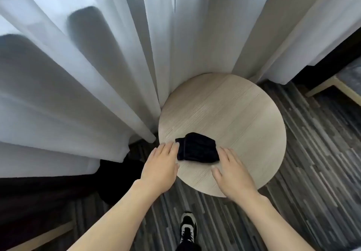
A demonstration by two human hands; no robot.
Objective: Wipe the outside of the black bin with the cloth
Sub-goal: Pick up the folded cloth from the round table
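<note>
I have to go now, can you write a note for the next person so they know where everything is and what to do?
Left hand: open, fingertips at the left edge of the black cloth, not gripping it.
Right hand: open, fingertips at the cloth's right edge, holding nothing.
The cloth lies folded on the round wooden table, near its front edge.
A dark shape sits on the floor left of the table, under the white curtain; it may be the bin, but it is too dark to tell.
Done: nothing visible yet.
Left: pick up the cloth, find the bin, wipe its outside.
</note>
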